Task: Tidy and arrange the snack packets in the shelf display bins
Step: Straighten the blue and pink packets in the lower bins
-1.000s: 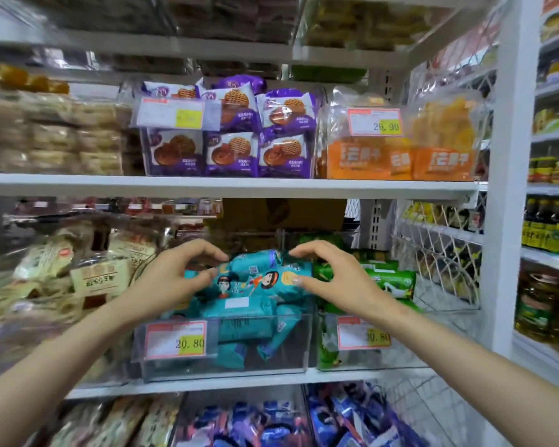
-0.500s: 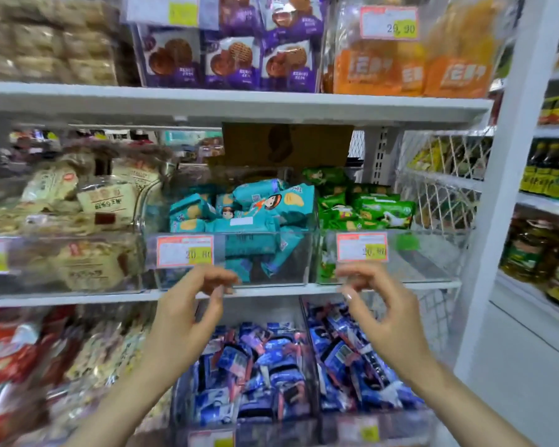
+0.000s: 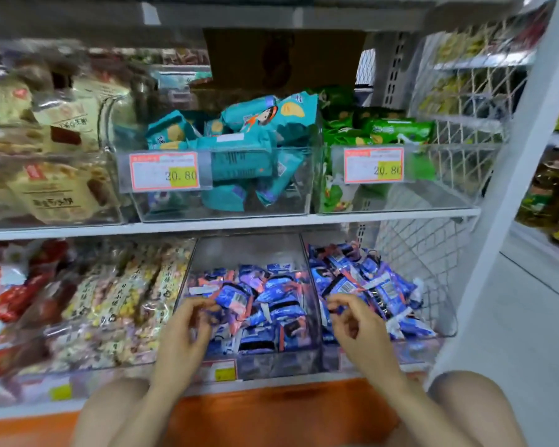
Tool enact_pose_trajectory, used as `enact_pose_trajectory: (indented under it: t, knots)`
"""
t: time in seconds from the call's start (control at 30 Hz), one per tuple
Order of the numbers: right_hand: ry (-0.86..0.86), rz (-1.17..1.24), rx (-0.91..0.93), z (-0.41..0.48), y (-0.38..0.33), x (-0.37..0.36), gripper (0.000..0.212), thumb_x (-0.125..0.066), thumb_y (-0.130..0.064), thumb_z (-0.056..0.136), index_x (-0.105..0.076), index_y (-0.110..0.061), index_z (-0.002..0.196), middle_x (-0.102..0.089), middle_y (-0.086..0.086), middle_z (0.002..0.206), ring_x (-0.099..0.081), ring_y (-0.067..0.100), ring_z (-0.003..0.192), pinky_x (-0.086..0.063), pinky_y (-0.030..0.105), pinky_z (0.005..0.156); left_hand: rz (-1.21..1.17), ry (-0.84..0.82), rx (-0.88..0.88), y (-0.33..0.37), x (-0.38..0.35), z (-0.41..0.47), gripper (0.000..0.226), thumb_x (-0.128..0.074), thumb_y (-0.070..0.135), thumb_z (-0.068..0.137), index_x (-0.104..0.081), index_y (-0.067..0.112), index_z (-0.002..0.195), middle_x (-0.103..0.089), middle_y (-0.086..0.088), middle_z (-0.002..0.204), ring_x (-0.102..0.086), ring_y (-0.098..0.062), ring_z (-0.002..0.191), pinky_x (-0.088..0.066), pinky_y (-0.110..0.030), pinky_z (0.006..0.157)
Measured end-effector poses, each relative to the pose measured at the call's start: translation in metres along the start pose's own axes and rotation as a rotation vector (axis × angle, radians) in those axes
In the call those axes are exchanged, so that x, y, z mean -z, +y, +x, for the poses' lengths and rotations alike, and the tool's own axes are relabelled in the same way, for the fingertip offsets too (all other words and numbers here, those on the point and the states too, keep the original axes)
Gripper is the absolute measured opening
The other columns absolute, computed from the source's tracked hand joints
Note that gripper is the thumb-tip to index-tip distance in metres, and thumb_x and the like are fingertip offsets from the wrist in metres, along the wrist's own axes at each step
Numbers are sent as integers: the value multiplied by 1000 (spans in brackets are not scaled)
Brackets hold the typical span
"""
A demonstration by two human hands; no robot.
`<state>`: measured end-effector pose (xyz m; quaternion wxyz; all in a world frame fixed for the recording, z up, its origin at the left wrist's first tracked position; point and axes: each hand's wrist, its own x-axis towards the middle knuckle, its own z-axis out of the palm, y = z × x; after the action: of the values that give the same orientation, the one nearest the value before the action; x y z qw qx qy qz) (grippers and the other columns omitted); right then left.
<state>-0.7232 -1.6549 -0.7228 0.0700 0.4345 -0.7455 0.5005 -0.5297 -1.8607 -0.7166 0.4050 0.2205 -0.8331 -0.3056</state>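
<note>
My left hand (image 3: 188,327): relaxed, fingers loosely curled, gripping nothing; it hangs before the left lower bin (image 3: 249,250), fingertips just beside a packet. I cannot tell whether they touch it.
My right hand (image 3: 360,321): also loose and holding nothing that I can make out, thumb and forefinger close together, in front of the wall between the two lower bins.
Blue packets (image 3: 271,304): heaped untidily in the left lower bin, at all angles.
More blue packets (image 3: 368,285): piled in the right lower bin (image 3: 446,304), next to it on the same shelf.
Teal packets (image 3: 239,146): one shelf up, heaped above the rim of their clear bin (image 3: 291,201).
Green packets (image 3: 394,130): in the bin to the right of the teal ones, towards its back.
Price tags (image 3: 164,171): one on the front of each upper bin.
Focus: the left part of the shelves is blurred.
</note>
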Motion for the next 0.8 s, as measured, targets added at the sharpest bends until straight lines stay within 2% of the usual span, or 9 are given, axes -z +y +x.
enact_pose_trajectory:
  t: [0.1,0.2,0.4,0.47,0.57,0.6,0.7,0.77,0.8]
  knots:
    - [-19,32,-9,2,-3,-6,43,-57,-7,83,-49,-44,102,-60,-12,91,-53,11,65,-41,11,60,3,25,50,3,-4,4,43,-54,-7,86,-52,36,93,-63,14,88,-60,1,81,-49,-22,60]
    - [-68,38,-50,2,-1,-12,48,-60,-1,85,-47,-44,101,-61,-10,95,-54,14,69,-44,13,61,-22,30,76,3,-10,3,34,-53,-7,86,-55,25,98,-62,11,86,-60,-5,77,-50,-27,59]
    - [-104,114,-121,6,-10,-24,28,-60,-1,87,-56,-21,106,-60,-6,91,-54,2,65,-41,8,61,-37,52,170,2,-18,0,32,-54,-6,84,-53,20,103,-60,-4,90,-56,-16,73,-50,-43,64]
    - [-125,125,-125,4,-15,-29,28,-60,-2,88,-54,-23,105,-61,-5,93,-54,2,68,-41,7,61,-48,51,201,3,-19,-1,33,-55,-6,84,-52,19,104,-59,-5,92,-54,-13,73,-50,-42,66]
    - [-138,141,-118,5,-21,-36,32,-60,-3,89,-53,-28,107,-60,-6,95,-57,7,69,-44,10,62,4,27,186,2,-20,0,32,-58,-5,83,-52,16,107,-55,0,98,-53,-7,76,-46,-27,65]
    - [-150,134,-115,8,-20,-39,33,-59,-3,88,-53,-28,109,-59,-7,96,-57,8,69,-46,13,64,74,0,154,0,-21,4,32,-60,-3,82,-53,13,109,-54,1,99,-53,-6,80,-45,-27,68]
    - [-209,33,-67,25,-18,-48,38,-59,-7,88,-55,-27,119,-57,-11,103,-58,5,80,-53,24,71,392,-118,-84,-13,-31,28,37,-67,1,76,-58,11,111,-58,-3,104,-54,-22,98,-43,-34,82]
    - [-257,-32,0,44,-15,-52,43,-58,-7,87,-53,-26,125,-55,-10,114,-55,4,100,-51,27,87,498,-231,-133,-23,-38,48,44,-68,7,75,-56,17,116,-56,1,113,-49,-21,111,-33,-32,93]
    - [-293,-76,40,53,-14,-54,45,-58,-6,87,-52,-25,127,-53,-8,120,-51,6,109,-45,25,95,527,-289,-123,-28,-40,56,47,-68,11,76,-54,21,120,-54,4,118,-44,-18,118,-27,-30,100]
